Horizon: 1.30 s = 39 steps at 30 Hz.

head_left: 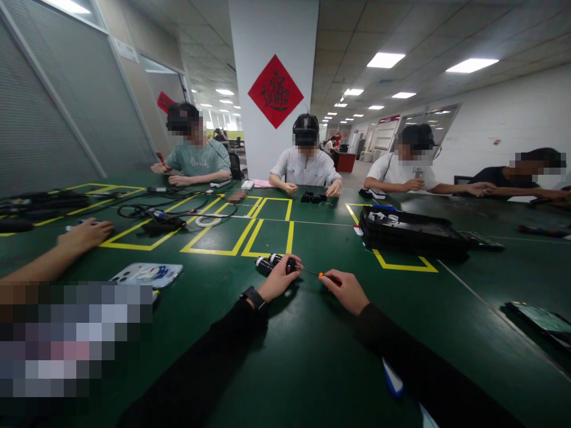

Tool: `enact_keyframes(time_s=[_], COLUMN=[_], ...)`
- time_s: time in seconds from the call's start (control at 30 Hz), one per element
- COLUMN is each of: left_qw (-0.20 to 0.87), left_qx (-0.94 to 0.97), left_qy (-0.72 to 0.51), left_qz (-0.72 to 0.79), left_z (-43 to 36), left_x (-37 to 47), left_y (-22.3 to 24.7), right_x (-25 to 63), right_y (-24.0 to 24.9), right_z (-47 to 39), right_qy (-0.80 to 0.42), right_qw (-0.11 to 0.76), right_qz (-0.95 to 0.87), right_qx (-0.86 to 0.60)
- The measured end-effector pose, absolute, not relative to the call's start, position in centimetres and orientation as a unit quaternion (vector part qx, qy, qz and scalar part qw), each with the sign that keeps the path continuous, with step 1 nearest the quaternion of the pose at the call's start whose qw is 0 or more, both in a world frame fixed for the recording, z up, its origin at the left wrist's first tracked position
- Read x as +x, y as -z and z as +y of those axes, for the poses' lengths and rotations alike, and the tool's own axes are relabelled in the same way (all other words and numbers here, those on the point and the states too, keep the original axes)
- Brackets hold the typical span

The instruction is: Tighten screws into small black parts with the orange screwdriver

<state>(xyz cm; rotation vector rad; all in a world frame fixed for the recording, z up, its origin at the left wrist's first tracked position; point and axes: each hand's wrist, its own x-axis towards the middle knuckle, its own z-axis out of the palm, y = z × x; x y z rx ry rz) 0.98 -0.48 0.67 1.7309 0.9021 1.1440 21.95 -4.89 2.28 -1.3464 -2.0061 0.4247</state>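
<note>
My left hand (282, 278), with a dark watch on its wrist, is closed around a black twin-barrelled device (264, 265) that looks like small binoculars with white bands. Its barrels point left, and my fingers hide much of its right end. In my right hand (347, 290) is a screwdriver (320, 275) with an orange collar. The thin shaft reaches left to the device's right end; whether the tip touches a screw cannot be made out. Both hands are just above the green table (312, 356).
Yellow tape rectangles (267, 252) mark the table. A black tray (414, 232) stands right of centre, with cables (163, 223) to the left. A phone (147, 274) lies near a neighbour's hand (84, 232). A blue-and-white item (392, 378) is beside my right sleeve. Several people sit opposite.
</note>
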Motion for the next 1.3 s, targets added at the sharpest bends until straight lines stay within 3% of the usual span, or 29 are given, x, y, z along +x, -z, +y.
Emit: enact_keyframes(time_s=[0.4,0.8,1.3], left_qw=[0.443,0.427,0.42], left_qx=[0.683,0.678,0.7], left_qy=[-0.456,-0.465,-0.446], left_qz=[0.359,0.377,0.367], left_z=[-0.52,-0.5,-0.54], left_x=[0.81,0.94,0.98], left_y=[-0.87,-0.85,-0.68], right_x=[21.83,21.82,21.92], right_y=[-1.79,-2.4,-2.04], right_z=[-4.64,-4.86,-4.64], right_qy=[-0.276,-0.139,-0.12], right_qw=[0.412,0.346,0.347], right_qz=[-0.722,-0.775,-0.775], right_qx=[-0.483,-0.511,-0.514])
